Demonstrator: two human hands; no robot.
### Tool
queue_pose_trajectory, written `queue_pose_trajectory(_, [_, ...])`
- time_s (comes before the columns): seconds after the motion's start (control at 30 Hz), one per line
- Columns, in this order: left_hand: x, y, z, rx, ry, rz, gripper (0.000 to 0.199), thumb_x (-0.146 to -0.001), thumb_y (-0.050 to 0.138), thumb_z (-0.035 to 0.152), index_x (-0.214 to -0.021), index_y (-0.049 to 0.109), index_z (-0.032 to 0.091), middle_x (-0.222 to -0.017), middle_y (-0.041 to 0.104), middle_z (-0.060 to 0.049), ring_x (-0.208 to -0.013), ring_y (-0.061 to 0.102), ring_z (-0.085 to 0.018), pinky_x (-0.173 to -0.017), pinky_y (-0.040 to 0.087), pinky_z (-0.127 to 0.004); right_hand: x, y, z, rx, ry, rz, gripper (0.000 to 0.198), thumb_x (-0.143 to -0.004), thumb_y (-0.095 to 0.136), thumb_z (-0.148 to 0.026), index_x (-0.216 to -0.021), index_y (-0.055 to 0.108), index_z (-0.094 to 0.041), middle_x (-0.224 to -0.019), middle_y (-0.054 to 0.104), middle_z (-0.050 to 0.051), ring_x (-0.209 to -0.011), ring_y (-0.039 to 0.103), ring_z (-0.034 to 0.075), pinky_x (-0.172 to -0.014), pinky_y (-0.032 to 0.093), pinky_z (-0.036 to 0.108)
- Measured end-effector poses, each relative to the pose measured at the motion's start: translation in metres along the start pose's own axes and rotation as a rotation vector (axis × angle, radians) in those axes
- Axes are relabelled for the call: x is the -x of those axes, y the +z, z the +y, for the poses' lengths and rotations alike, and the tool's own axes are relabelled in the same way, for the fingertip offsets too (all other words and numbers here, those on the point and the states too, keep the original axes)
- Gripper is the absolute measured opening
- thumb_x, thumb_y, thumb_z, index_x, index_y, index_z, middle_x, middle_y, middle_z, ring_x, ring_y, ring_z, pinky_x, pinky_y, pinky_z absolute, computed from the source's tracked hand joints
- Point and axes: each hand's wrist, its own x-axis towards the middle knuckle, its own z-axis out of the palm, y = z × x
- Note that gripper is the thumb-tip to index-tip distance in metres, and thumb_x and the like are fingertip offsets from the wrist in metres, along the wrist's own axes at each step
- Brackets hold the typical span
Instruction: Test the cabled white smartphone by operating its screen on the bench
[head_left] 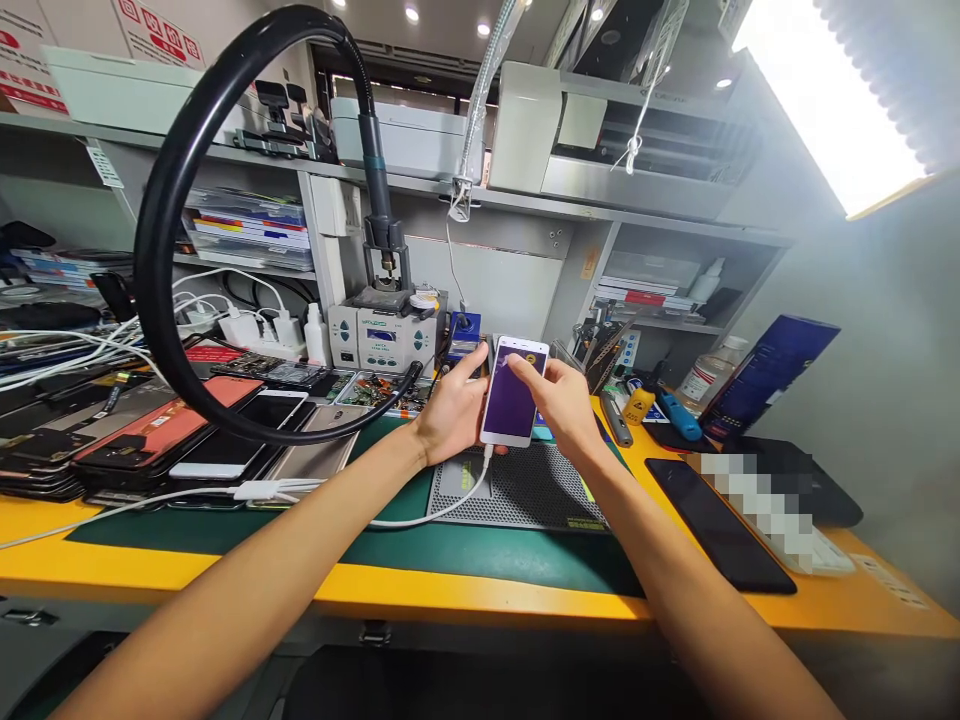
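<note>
A white smartphone [513, 395] with a lit purple screen is held up above the bench, tilted toward me. My left hand [456, 405] is closed around its left side, with a fingertip showing below the bottom edge. On the other side, my right hand [561, 398] has its thumb over the upper part of the screen and its other fingers curled by the right edge. A white charging cable [480, 485] is plugged into the phone's bottom end. Beneath the phone lies a grey perforated pad [517, 495] on a green mat [420, 550].
Stacked phones and screens [150, 430] crowd the left, under a looping black hose [161, 200] from a soldering station [390, 335]. On the right are a black phone [716, 525], a clear bottle [711, 370] and a blue box [772, 375]. A bright lamp [832, 90] hangs upper right.
</note>
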Motion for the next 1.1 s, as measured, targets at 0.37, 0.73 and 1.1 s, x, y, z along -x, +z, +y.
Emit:
queue_pose_trajectory(0.37, [0.000, 0.001, 0.000, -0.023, -0.009, 0.019, 0.075, -0.093, 0.034, 0.074, -0.132, 0.062, 0.016, -0.098, 0.072, -0.015, -0.081, 0.068, -0.028, -0.060, 0.049, -0.034, 0.006, 0.001, -0.007, -0.002, 0.027, -0.099, 0.049, -0.072, 0.075, -0.060, -0.094, 0.073, -0.017, -0.084, 0.073, 0.004, -0.070, 0.064, 0.017, -0.061, 0.047, 0.027])
queue_pose_trajectory(0.73, [-0.001, -0.004, 0.001, 0.005, -0.012, -0.004, 0.077, -0.093, 0.034, 0.075, -0.132, 0.064, 0.015, -0.097, 0.073, -0.015, -0.077, 0.068, -0.028, -0.061, 0.051, -0.036, 0.005, -0.004, -0.008, 0.004, 0.044, -0.263, 0.043, -0.071, 0.080, -0.048, -0.102, 0.071, -0.019, -0.093, 0.076, 0.005, -0.074, 0.068, 0.019, -0.061, 0.053, 0.027])
queue_pose_trajectory(1.1, [0.000, 0.002, 0.000, -0.053, 0.001, 0.021, 0.076, -0.093, 0.033, 0.074, -0.129, 0.065, 0.015, -0.093, 0.072, -0.015, -0.072, 0.065, -0.025, -0.058, 0.046, -0.031, 0.007, -0.003, -0.013, -0.041, 0.011, -0.198, 0.039, -0.071, 0.079, -0.048, -0.096, 0.072, -0.018, -0.087, 0.075, 0.003, -0.071, 0.066, 0.017, -0.062, 0.052, 0.027])
